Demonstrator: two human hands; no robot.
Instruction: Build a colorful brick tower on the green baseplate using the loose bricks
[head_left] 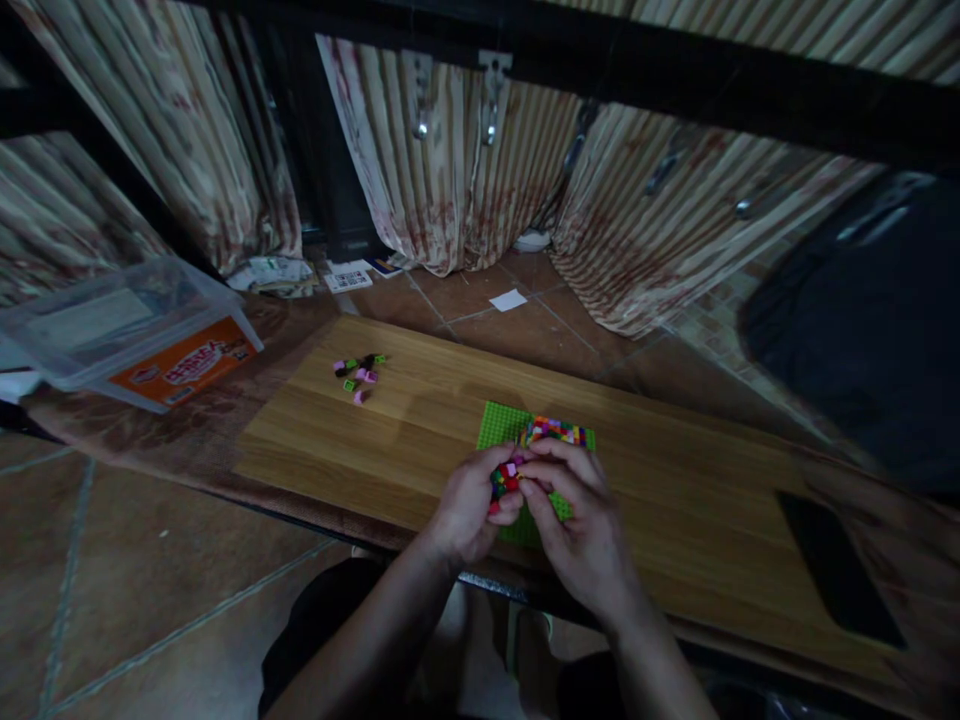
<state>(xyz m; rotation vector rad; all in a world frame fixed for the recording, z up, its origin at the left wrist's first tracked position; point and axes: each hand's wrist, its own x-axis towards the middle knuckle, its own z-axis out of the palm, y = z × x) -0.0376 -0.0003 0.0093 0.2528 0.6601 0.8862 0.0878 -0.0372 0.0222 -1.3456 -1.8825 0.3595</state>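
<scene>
My left hand (469, 505) and my right hand (577, 520) meet over the near edge of a green baseplate (499, 425) on a wooden board. Both pinch a small clump of coloured bricks (506, 478), red, green and pink, held between the fingertips just above the plate. A row of multicoloured bricks (556, 431) stands on the plate's far side, right behind my fingers. A little heap of loose pink, green and black bricks (360, 370) lies on the board well to the left, out of reach of either hand.
The wooden board (352, 440) rests on a low surface over a tiled floor. A clear plastic box with an orange label (135, 335) stands far left. A dark phone (836, 565) lies at the right. Curtains and a dark bag (870, 320) stand behind.
</scene>
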